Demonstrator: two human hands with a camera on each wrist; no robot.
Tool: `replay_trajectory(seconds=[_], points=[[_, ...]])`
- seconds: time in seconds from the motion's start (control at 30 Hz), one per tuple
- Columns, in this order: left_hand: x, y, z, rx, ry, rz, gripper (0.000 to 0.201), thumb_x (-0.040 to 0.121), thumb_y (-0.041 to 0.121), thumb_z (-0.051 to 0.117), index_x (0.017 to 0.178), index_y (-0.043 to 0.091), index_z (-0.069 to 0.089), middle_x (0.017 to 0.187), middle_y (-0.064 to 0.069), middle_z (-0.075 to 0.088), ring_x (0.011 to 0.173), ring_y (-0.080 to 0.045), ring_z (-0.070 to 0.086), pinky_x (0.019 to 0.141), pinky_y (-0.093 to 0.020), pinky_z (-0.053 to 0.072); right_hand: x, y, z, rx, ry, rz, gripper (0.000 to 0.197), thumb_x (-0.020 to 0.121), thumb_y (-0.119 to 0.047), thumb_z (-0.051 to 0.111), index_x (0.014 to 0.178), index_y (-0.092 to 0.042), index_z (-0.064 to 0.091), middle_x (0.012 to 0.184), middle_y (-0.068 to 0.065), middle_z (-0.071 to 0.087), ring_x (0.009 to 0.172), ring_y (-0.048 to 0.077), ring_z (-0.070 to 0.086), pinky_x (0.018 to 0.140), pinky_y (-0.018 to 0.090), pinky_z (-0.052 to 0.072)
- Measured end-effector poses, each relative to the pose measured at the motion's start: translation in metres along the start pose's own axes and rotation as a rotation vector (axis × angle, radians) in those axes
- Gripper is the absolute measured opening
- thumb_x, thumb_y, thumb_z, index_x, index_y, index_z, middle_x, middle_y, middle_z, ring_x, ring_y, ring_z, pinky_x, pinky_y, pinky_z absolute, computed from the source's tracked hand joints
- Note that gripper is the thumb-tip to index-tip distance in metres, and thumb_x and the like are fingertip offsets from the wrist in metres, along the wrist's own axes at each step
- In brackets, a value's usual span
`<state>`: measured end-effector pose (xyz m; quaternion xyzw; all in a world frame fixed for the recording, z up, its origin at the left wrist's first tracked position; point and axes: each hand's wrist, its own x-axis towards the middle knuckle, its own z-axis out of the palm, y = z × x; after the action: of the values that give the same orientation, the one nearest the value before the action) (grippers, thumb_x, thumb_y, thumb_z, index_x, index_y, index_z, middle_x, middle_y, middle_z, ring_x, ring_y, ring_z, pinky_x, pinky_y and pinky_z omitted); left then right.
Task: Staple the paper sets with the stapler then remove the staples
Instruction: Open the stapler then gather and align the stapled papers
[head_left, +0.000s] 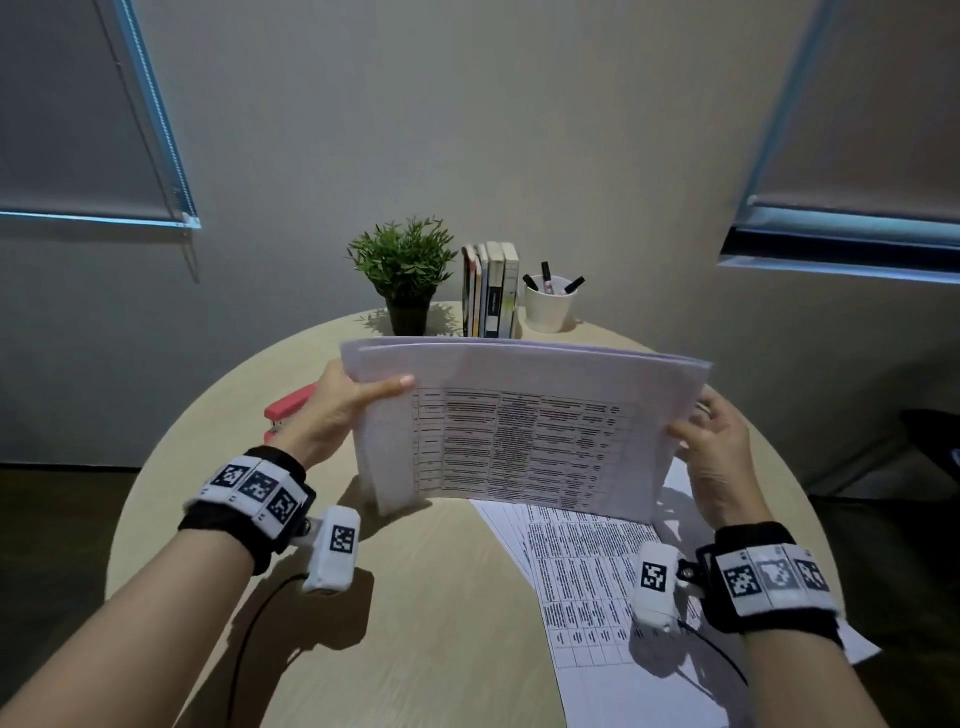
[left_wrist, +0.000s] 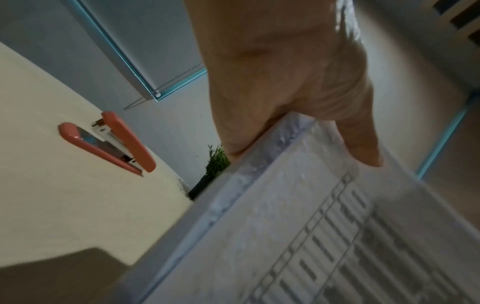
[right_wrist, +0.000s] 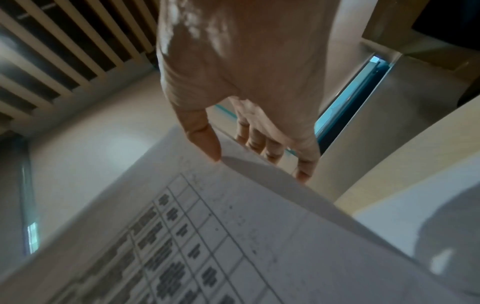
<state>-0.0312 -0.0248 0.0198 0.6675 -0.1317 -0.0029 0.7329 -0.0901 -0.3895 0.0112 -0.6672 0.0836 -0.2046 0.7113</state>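
Round pale worktop (head_left: 415, 597), dim room. Stapler (head_left: 290, 408) lies untouched at far left. Left hand (head_left: 332, 410) and right hand (head_left: 719, 447) each pinch a side edge of the paper stack (head_left: 524, 431), standing it on the worktop. Step looks like squaring sheets; next, lay flat, fetch stapler.

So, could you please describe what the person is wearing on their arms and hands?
Both forearms are bare, with no sleeves or gloves. The left wrist band and right wrist band are black, with white panels printed with black square-code markers. A white marked camera pod hangs from each, trailing a thin black cable.
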Motion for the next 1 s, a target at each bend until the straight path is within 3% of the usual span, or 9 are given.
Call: replay_trajectory(seconds=[0.1, 0.2, 0.3, 0.4, 0.53, 0.63, 0.73, 0.9, 1.0], points=[[-0.005, -0.015, 0.010, 0.022, -0.047, -0.039, 0.058, 0.059, 0.030, 0.084, 0.112, 0.018, 0.063, 0.107, -0.010, 0.071, 0.099, -0.023, 0.069, 0.079, -0.040, 0.058, -0.006, 0.012, 0.005, -0.035, 0.020, 0.046, 0.044, 0.080, 0.020, 0.049, 0.114, -0.007, 0.054, 0.093, 0.005, 0.067, 0.085, 0.019, 0.061, 0.071, 0.030, 0.049], [-0.004, -0.021, 0.025, 0.050, 0.007, -0.011, 0.045, 0.065, 0.024, 0.083, 0.105, 0.015, 0.066, 0.098, -0.005, 0.074, 0.090, -0.016, 0.071, 0.071, -0.028, 0.058, -0.009, 0.017, 0.017, -0.056, 0.022, 0.051, 0.038, 0.081, 0.018, 0.052, 0.110, -0.006, 0.055, 0.095, 0.007, 0.067, 0.083, 0.021, 0.063, 0.064, 0.025, 0.052], [0.001, -0.012, 0.028, 0.030, 0.083, 0.024, 0.031, 0.075, 0.017, 0.075, 0.103, 0.008, 0.067, 0.094, -0.008, 0.074, 0.089, -0.022, 0.070, 0.074, -0.035, 0.056, -0.008, 0.009, 0.023, -0.023, 0.023, 0.029, 0.036, 0.084, 0.017, 0.051, 0.111, -0.005, 0.054, 0.097, 0.006, 0.066, 0.079, 0.015, 0.065, 0.056, 0.018, 0.054], [0.001, -0.004, 0.019, -0.001, 0.072, 0.066, 0.041, 0.067, 0.022, 0.083, 0.103, 0.007, 0.068, 0.099, -0.015, 0.072, 0.090, -0.026, 0.069, 0.078, -0.039, 0.058, -0.006, 0.000, 0.020, 0.011, 0.028, -0.002, 0.037, 0.086, 0.017, 0.051, 0.113, -0.008, 0.052, 0.096, 0.003, 0.064, 0.082, 0.011, 0.062, 0.058, 0.016, 0.052], [-0.004, -0.011, 0.014, -0.010, 0.038, 0.017, 0.056, 0.055, 0.032, 0.085, 0.105, 0.012, 0.068, 0.102, -0.014, 0.072, 0.094, -0.026, 0.069, 0.081, -0.041, 0.058, -0.008, 0.003, 0.018, -0.001, 0.051, 0.018, 0.041, 0.085, 0.015, 0.053, 0.120, -0.006, 0.052, 0.095, 0.002, 0.065, 0.083, 0.013, 0.061, 0.068, 0.024, 0.049], [-0.008, -0.023, 0.024, 0.004, 0.032, -0.024, 0.062, 0.052, 0.043, 0.088, 0.104, 0.016, 0.067, 0.102, -0.011, 0.073, 0.096, -0.025, 0.069, 0.084, -0.043, 0.057, -0.015, 0.009, 0.024, -0.046, 0.029, 0.060, 0.030, 0.086, 0.012, 0.054, 0.110, -0.005, 0.059, 0.090, 0.003, 0.069, 0.077, 0.016, 0.065, 0.058, 0.023, 0.053], [-0.006, -0.014, 0.028, 0.035, 0.043, 0.014, 0.044, 0.065, 0.031, 0.082, 0.104, 0.015, 0.066, 0.102, -0.014, 0.071, 0.099, -0.030, 0.068, 0.087, -0.048, 0.055, -0.015, 0.001, 0.026, -0.027, 0.031, 0.035, 0.021, 0.088, 0.007, 0.057, 0.104, -0.006, 0.061, 0.087, 0.005, 0.070, 0.074, 0.019, 0.066, 0.053, 0.022, 0.054], [0.001, 0.004, 0.019, -0.001, 0.024, 0.059, 0.066, 0.051, 0.042, 0.088, 0.105, 0.009, 0.068, 0.104, -0.016, 0.071, 0.095, -0.030, 0.068, 0.081, -0.042, 0.058, -0.007, -0.010, 0.021, 0.009, 0.014, -0.038, 0.027, 0.086, 0.008, 0.058, 0.109, -0.007, 0.057, 0.092, 0.002, 0.067, 0.068, 0.000, 0.067, 0.057, 0.017, 0.054], [-0.003, -0.006, 0.021, 0.031, 0.006, -0.012, 0.067, 0.047, 0.042, 0.089, 0.103, 0.012, 0.068, 0.101, -0.012, 0.072, 0.094, -0.024, 0.069, 0.079, -0.038, 0.058, -0.011, 0.001, 0.020, -0.033, 0.039, 0.001, 0.028, 0.086, 0.010, 0.055, 0.108, -0.008, 0.056, 0.092, 0.003, 0.066, 0.065, 0.000, 0.066, 0.053, 0.014, 0.051]])
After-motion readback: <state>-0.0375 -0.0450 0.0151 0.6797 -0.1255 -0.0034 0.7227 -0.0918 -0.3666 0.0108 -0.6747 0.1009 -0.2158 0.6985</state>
